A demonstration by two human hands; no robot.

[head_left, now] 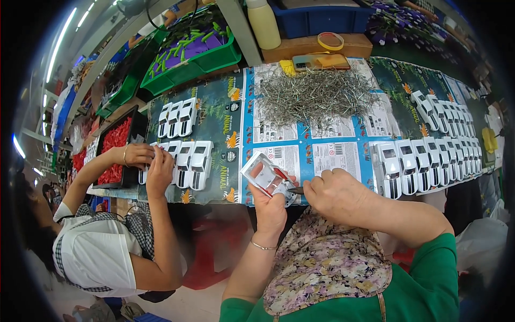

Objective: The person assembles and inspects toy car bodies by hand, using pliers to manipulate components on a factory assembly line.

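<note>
My left hand (270,210) grips a white toy car body (259,170) near the table's front edge, its hollow inside turned up. Red parts (280,174) show within the shell. Closed round a small dark pointed tool (296,190), my right hand (337,194) brings its tip to the shell's near right end. The palm hides most of the tool, so its exact kind does not show. Beyond both hands lies a wide heap of thin metal wire-like pieces (316,99) on printed sheets.
White toy car bodies (409,163) stand in rows at right, with more (199,161) at left. A co-worker (107,247) on my left handles car bodies beside a black bin of red parts (115,145). At the back are a green crate (196,70), bottle (264,24) and tape roll (330,41).
</note>
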